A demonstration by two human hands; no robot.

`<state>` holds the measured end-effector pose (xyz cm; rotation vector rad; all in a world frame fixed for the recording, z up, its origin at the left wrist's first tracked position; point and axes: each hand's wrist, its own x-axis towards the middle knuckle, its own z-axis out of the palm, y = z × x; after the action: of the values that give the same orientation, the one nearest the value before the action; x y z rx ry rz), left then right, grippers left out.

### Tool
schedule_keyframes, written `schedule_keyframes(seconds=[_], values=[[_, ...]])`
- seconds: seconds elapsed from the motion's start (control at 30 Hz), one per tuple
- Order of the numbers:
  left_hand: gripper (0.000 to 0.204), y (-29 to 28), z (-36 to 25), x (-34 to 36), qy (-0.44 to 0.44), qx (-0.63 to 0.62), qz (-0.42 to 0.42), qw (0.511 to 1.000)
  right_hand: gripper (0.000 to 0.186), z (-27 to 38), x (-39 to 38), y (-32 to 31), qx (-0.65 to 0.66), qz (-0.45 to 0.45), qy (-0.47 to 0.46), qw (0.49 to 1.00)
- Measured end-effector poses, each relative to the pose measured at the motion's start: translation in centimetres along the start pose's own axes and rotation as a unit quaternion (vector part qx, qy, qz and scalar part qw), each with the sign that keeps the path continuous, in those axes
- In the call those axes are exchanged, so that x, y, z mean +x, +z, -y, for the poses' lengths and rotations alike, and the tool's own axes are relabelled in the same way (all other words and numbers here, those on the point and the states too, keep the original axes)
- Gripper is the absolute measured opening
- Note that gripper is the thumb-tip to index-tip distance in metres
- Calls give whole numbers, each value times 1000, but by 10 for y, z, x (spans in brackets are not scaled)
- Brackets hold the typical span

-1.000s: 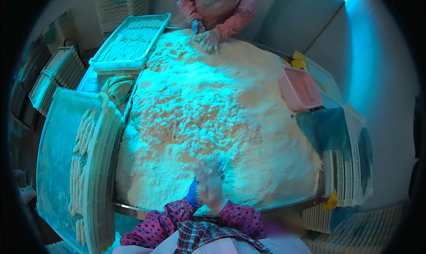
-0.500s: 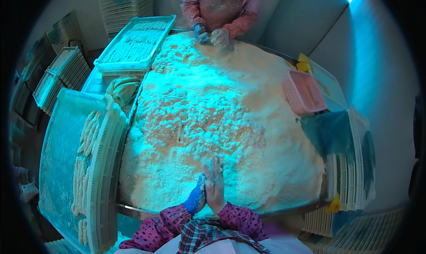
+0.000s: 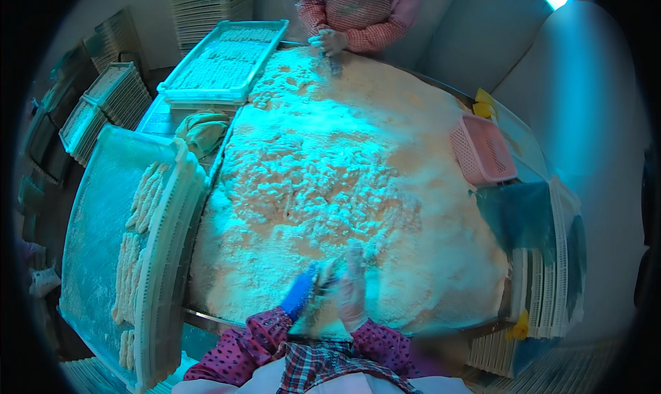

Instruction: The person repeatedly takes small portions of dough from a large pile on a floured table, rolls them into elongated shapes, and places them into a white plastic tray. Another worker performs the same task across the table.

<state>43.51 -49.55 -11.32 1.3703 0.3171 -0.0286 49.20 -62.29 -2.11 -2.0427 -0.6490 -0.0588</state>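
My left hand (image 3: pixel 306 289), in a blue glove whose floury fingers are somewhat blurred, hovers over the near edge of the worktable. Beside it my right hand (image 3: pixel 353 284), in a clear glove dusted white, is held upright with fingers stretched out. A gap separates the palms, and I see nothing held between them. Loose powder seems to drift under the left hand. Around and beneath both spreads a thick layer of white flour-like powder (image 3: pixel 441 256). Ahead of them lies a heap of small pale coated pieces (image 3: pixel 296 180).
At left, stacked trays (image 3: pixel 89 208) hold pale strips in rows; another filled tray (image 3: pixel 206 88) stands behind, near a crumpled cloth (image 3: pixel 201 132). A pink basket (image 3: pixel 475 160) sits at the right edge, above more trays (image 3: pixel 537 277). Across the table a co-worker's hands (image 3: pixel 330 43) touch each other.
My palms, pressed together before, have come apart, the right hand shifting rightward. The view has shifted slightly. The co-worker's hands have drawn closer together.
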Motion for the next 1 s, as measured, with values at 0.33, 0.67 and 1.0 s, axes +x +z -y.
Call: schedule_keyframes(seconds=[0.33,0.67,1.0], values=[[56,16,-2,-2,284,-420,-108,855,48,28,52,34,1,106,-100,989],[40,-114,-187,-110,99,-491,-188,845,33,-52,184,113,-289,68,-170,940],[63,-329,-142,-381,-50,-12,-518,854,10,-13,190,90,190,57,14,980]])
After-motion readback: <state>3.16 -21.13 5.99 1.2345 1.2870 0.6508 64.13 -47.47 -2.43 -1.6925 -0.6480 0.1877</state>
